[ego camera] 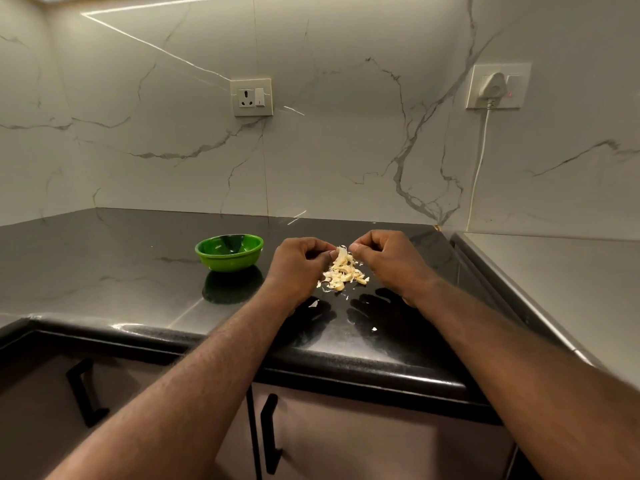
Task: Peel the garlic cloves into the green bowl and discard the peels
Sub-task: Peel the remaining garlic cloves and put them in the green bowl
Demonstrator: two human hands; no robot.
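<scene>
Above glossy black worktop, we see left grip and right grip pinching pale papery garlic clove: light, slippery, hold ends.

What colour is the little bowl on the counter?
Bright green, glossy inside and out. The bowl shows best in the head view, the only one.

Veined marble wall (two sockets), glossy black counter, cabinets

A glossy black worktop lies under the left grip. Beyond it, a veined marble wall carries a switched socket. Up and right of the right grip, a white plug trails its cord. Nearer than both, cabinet doors bear black handles.
</scene>
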